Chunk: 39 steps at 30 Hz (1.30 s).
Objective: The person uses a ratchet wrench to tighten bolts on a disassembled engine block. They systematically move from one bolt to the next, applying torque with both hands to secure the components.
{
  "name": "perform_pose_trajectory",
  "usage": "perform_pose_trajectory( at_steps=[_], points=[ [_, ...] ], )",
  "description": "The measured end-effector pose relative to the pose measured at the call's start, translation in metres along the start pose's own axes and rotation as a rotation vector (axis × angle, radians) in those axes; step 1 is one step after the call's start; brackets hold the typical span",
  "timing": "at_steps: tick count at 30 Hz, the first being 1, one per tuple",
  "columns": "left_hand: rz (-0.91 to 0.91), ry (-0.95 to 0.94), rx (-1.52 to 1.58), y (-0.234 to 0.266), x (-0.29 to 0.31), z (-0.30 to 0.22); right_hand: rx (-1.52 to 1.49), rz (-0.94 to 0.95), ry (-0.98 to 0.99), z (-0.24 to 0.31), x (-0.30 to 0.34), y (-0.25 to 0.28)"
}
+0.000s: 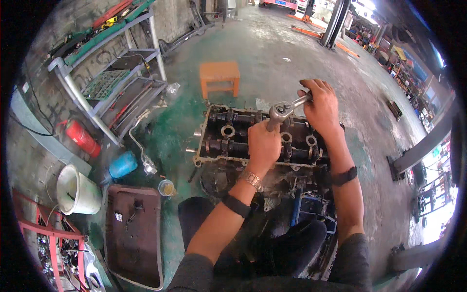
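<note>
A ratchet wrench (281, 111) with a shiny round head is held over the engine's cylinder head (233, 154). My left hand (264, 147) is closed just below the ratchet head, around the shaft that comes down from it; the shaft's lower end is hidden by the hand. My right hand (322, 106) holds the far end of the handle, which points up and to the right. Beneath both hands, the cylinder head lies open, with dark camshafts and several round openings showing, one a pale ring (227, 131).
An orange stool (220, 77) stands beyond the engine. To the left are a metal rack (109, 104), a red fire extinguisher (82, 138), a blue container (123, 164), a white bucket (90, 192), a small cup (167, 188) and a brown tray (156, 238). Lift posts (425, 138) rise at right.
</note>
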<state>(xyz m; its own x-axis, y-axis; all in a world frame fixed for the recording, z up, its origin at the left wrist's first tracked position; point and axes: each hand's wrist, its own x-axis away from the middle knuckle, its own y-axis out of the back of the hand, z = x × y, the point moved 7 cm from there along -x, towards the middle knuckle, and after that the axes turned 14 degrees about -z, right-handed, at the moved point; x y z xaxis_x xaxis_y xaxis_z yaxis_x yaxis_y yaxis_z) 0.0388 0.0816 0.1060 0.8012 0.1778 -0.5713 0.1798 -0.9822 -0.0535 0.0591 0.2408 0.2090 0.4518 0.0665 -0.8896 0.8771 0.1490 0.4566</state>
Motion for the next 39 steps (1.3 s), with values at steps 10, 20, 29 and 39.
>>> perform_pose_trajectory(
  at_steps=[10, 20, 29, 39],
  points=[
    [0.078, 0.140, 0.043, -0.006, 0.004, 0.016, -0.360, -0.003, 0.319, 0.068, -0.054, -0.093],
    [0.063, 0.277, 0.072, 0.000, 0.005, 0.019, -0.450, 0.064, 0.115, 0.058, -0.058, -0.089],
    [0.008, 0.212, 0.048, 0.001, 0.008, 0.016, -0.431, -0.067, 0.209, 0.053, -0.057, -0.077],
    [-0.022, 0.227, 0.076, -0.002, 0.008, 0.027, -0.374, -0.160, 0.195, 0.054, -0.054, -0.075]
  ],
)
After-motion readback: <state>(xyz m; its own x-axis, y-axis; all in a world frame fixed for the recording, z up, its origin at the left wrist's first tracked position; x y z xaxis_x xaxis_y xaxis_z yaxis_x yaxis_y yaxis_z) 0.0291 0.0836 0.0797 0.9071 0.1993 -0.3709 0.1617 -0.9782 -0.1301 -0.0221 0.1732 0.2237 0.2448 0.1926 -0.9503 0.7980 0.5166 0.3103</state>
